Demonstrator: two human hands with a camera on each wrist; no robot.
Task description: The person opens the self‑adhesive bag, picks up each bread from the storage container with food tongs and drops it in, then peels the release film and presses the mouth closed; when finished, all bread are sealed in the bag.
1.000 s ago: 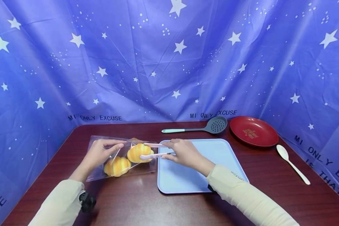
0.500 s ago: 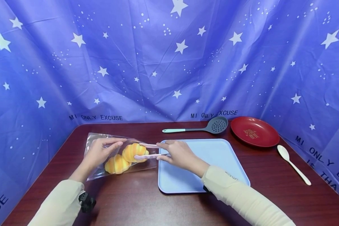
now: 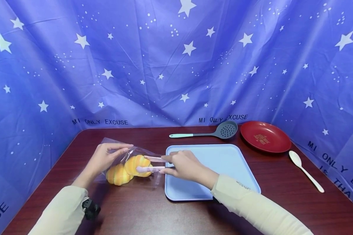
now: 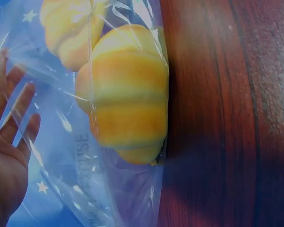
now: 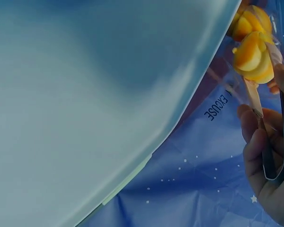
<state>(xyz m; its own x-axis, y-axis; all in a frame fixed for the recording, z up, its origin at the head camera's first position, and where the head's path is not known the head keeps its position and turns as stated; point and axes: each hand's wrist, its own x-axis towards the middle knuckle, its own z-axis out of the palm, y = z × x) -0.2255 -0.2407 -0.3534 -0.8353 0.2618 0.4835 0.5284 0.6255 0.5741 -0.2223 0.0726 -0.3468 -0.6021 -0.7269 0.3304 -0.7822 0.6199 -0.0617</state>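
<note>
Here, the right hand (image 3: 185, 164) is gripping the tongs (image 3: 153, 169) about the right-hand bread roll (image 3: 131, 164), inside the clear bag (image 3: 124, 160) left of the head frame's centre; the left hand (image 3: 103, 156) is pinching its film. Keeping the squeeze gentle should be avoiding snags.

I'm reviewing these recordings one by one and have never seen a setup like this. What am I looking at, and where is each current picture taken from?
These are a person's own bare hands at work. The wide picture is taken from the head, looking forward and down; the other two are taken from the left and right wrists. The left hand pinches a clear plastic bag with two bread rolls inside. The right hand holds pink tongs against one roll. On the table lie a light blue tray, a slotted spoon, a red plate and a white spoon.
</note>
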